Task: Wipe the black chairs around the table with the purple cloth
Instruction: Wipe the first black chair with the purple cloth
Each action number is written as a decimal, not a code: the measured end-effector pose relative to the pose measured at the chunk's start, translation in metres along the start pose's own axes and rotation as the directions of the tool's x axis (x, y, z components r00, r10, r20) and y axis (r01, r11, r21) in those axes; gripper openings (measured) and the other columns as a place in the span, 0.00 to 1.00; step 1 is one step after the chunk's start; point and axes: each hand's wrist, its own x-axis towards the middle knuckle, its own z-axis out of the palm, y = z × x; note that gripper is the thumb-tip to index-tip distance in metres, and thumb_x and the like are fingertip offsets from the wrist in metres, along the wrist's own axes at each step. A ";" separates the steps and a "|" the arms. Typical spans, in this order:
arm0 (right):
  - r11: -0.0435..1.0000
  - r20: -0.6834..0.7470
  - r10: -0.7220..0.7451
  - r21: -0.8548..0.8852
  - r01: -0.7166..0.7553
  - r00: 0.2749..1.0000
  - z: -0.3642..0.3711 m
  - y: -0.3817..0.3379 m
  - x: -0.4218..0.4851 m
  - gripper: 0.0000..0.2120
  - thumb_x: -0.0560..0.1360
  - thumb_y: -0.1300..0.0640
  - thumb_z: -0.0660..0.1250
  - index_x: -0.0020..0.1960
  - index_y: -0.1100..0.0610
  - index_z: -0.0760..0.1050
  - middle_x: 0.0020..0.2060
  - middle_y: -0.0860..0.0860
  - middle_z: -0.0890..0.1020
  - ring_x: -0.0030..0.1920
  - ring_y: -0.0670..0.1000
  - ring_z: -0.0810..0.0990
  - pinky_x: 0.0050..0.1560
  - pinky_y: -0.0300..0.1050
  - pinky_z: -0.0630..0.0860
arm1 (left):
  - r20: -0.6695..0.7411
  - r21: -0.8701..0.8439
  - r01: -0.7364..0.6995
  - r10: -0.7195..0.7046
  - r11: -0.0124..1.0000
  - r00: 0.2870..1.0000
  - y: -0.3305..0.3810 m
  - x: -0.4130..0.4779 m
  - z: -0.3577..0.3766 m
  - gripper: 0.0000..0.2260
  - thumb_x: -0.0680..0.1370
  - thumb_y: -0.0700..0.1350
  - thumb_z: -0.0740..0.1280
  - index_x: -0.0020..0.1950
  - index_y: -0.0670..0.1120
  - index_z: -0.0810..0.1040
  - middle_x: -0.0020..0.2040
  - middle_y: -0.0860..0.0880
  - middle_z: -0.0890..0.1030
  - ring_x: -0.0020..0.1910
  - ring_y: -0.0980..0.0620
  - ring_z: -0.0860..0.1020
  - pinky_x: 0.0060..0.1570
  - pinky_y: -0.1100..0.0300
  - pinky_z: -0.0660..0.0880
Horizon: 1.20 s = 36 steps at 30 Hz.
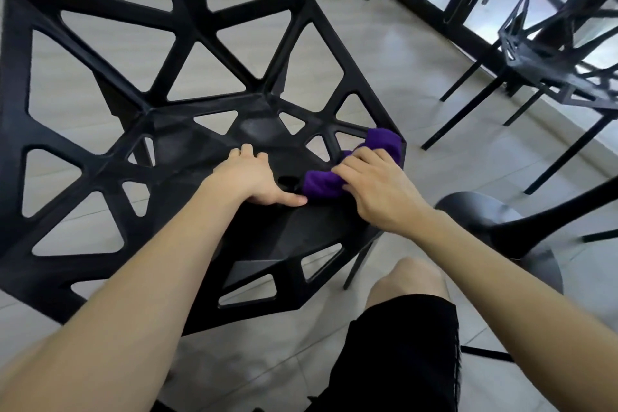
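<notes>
- Chair (100, 157): black, open lattice back and seat, fills left and centre, stands on grey tile floor (418, 84).
- Left grip (254, 177): palm down on the seat, holding nothing, thumb stretched out to the cloth's near edge.
- Cloth (322, 186): purple, bunched, lying on the seat at its right edge.
- Right grip (378, 187): fingers curled over the cloth, clutching it against the seat.
- Round black seat (485, 214): just right of the right forearm.
- Second chair (535, 60): same lattice, far right, well apart.
</notes>
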 end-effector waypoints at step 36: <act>0.948 0.033 0.301 -0.115 -0.296 0.953 0.041 -0.002 0.153 0.16 0.79 0.57 0.66 0.65 0.56 0.80 0.65 0.59 0.74 0.66 0.63 0.72 0.61 0.59 0.76 | -0.110 0.102 -0.050 0.061 0.994 0.992 -0.049 0.029 -0.036 0.71 0.51 0.86 0.70 0.86 0.52 0.58 0.86 0.46 0.57 0.85 0.41 0.56 0.80 0.39 0.62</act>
